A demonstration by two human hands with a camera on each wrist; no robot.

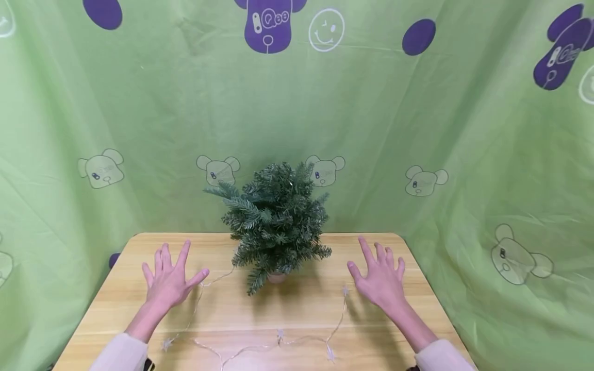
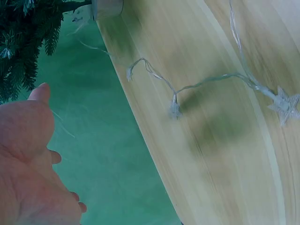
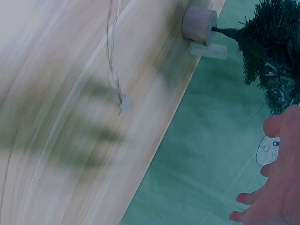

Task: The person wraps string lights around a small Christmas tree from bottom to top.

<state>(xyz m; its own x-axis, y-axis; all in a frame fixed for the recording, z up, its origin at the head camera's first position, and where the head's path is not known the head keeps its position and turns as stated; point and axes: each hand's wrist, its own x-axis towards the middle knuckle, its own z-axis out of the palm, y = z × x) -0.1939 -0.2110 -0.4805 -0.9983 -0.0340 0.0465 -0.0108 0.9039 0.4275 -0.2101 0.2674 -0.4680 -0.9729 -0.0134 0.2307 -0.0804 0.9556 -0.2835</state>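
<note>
A small artificial Christmas tree (image 1: 278, 221) stands upright near the back of the table on a round wooden base (image 3: 199, 26). To its left my left hand (image 1: 169, 283) is held over the table with fingers spread, holding nothing. My right hand (image 1: 380, 281) hovers on the other side, likewise spread and bare. A string of star lights (image 1: 250, 348) lies in a loose loop in front of the tree, its clear wire (image 2: 211, 79) passing under the left hand. One star (image 1: 345, 291) lies just left of the right hand; another star (image 2: 284, 105) shows large in the left wrist view.
The wooden table (image 1: 260, 314) has rounded back corners. A green curtain (image 1: 362, 113) printed with bear heads and purple shapes hangs close behind it and along both sides. A pale tag (image 3: 208, 51) sits beside the tree's base.
</note>
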